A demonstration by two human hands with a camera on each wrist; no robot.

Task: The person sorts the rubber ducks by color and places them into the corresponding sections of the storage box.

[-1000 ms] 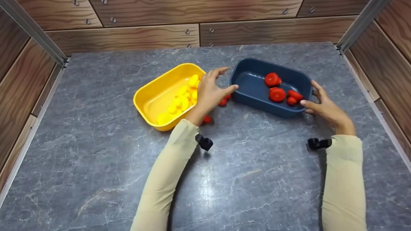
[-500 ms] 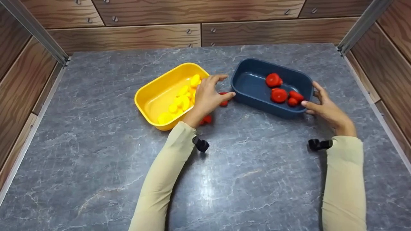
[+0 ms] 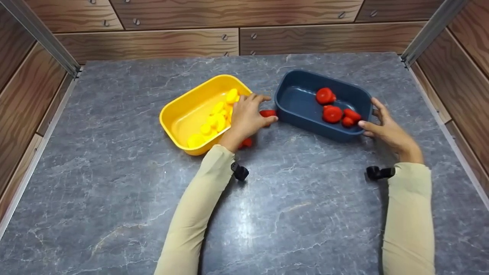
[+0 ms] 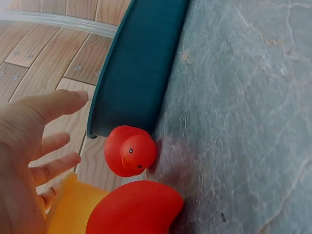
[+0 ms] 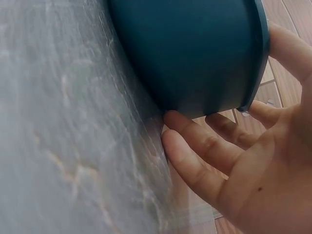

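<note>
My left hand (image 3: 246, 118) hovers over the gap between two bins, its fingers spread. Below it, partly hidden in the head view, are red rubber ducks; the left wrist view shows one red rubber duck (image 4: 130, 151) beside the dark blue bin and a closer red object (image 4: 131, 209), cut off by the frame. No finger visibly touches them. My right hand (image 3: 393, 131) holds the right end of the dark blue bin (image 3: 317, 128), thumb at the rim and fingers against the outer wall (image 5: 195, 58). Several red ducks (image 3: 332, 114) lie inside that bin.
A yellow bin (image 3: 177, 116) stands left of the blue one, with several yellow duck-like toys (image 3: 219, 121) along its right side. Another red piece (image 3: 246, 142) lies near my left wrist. Wood-patterned walls (image 3: 172, 44) enclose the grey marbled table (image 3: 298, 214).
My left hand shifts slightly left, then its fingers and thumb come down a little nearer the red ducks. The right hand keeps its hold; both bins stay in place.
</note>
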